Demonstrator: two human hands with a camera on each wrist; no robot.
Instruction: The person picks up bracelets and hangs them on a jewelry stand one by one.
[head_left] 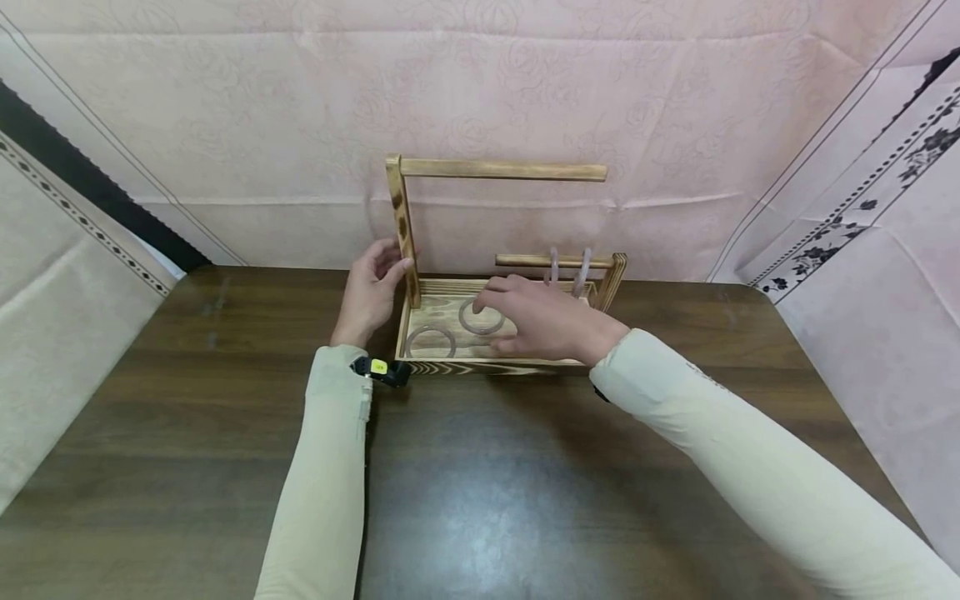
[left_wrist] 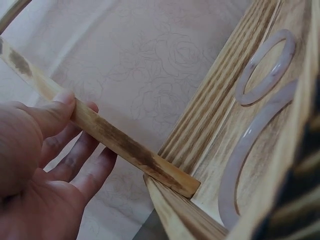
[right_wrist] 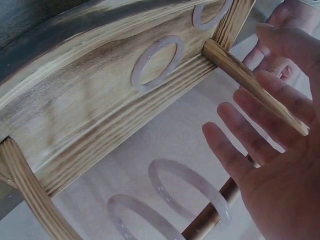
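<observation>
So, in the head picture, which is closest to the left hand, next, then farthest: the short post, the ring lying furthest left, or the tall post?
From the left hand:
1. Tall post: pinched in it, left end of the tray.
2. Left ring: lying near the tray's front left corner.
3. Short post: at the tray's right end.

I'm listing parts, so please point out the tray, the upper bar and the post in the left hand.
Tray [head_left: 441, 312]: head view, bare floor.
Upper bar [head_left: 502, 170]: head view, middle of its length.
Post [left_wrist: 127, 143]: left wrist view, dark-marked lower part.
</observation>
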